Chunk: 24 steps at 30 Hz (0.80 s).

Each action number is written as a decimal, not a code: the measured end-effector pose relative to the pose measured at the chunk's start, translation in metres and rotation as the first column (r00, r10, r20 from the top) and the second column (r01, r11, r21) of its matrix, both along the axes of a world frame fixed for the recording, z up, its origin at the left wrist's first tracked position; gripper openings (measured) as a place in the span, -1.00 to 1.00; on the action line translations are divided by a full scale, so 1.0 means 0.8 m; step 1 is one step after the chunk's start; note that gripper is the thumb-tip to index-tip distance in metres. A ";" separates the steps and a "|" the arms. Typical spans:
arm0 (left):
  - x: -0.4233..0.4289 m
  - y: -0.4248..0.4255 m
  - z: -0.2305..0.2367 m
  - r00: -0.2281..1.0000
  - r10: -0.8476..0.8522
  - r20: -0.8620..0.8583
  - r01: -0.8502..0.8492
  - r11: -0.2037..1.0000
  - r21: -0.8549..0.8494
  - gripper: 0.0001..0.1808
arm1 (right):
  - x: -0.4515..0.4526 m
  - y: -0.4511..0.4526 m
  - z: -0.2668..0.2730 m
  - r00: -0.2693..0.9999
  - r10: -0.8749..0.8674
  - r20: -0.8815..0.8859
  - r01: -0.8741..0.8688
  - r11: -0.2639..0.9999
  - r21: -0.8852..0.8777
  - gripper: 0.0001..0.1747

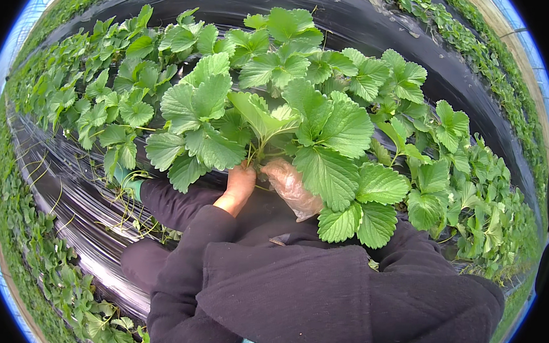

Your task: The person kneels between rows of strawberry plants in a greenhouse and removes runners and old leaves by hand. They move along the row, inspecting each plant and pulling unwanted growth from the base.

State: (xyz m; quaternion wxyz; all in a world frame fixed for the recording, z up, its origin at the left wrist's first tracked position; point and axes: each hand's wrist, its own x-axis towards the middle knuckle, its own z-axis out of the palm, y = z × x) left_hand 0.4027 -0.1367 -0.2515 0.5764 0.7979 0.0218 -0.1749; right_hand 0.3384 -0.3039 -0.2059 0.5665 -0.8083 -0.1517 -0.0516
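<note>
A large strawberry plant with broad toothed leaves stands right before me. My left hand, bare, reaches in to the base of its leaf stalks, and the fingertips are partly lost among them. Close on the other side of the stalks is my right hand, in a clear plastic glove. Leaves cover part of that hand, and its fingers are hidden. Whether either hand grips a stalk cannot be made out.
More strawberry plants line the bed on both sides. Black plastic mulch covers the ground, with thin runners across it at left. My leg in dark trousers lies low beside the row. Further rows grow beyond.
</note>
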 end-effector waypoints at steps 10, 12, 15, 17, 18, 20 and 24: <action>-0.005 0.076 0.212 0.987 0.112 -0.116 -0.154 0.864 -0.480 -0.77 | 0.005 -0.005 0.029 0.987 0.005 -0.162 -0.034 0.983 -0.178 -0.69; -0.002 0.117 0.250 0.941 0.333 -0.052 -0.318 0.825 -0.467 -0.73 | 0.005 -0.011 0.037 0.992 0.122 -0.006 -0.113 0.896 -0.429 -0.71; 0.010 0.218 0.309 0.807 0.569 0.160 -0.330 0.658 -0.677 -0.74 | 0.005 -0.007 0.036 0.996 0.084 -0.013 -0.081 0.884 -0.461 -0.75; 0.017 0.311 0.359 0.704 0.665 0.249 -0.264 0.571 -0.777 -0.78 | 0.013 -0.005 0.030 0.972 0.026 -0.233 -0.089 0.960 -0.264 -0.79; 0.016 0.362 0.387 0.683 0.681 0.266 -0.195 0.520 -0.832 -0.79 | 0.019 0.001 0.027 0.960 -0.027 -0.279 0.014 0.999 -0.047 -0.73; 0.003 0.466 0.429 0.272 0.894 0.356 -0.443 0.445 -0.779 -0.79 | 0.037 -0.014 0.032 0.791 0.052 -0.610 0.108 0.969 0.223 -0.74; -0.068 0.641 0.507 0.042 0.656 0.754 -0.593 0.623 -0.510 -0.78 | 0.052 -0.039 0.066 0.881 0.079 -0.467 0.180 0.856 0.484 -0.77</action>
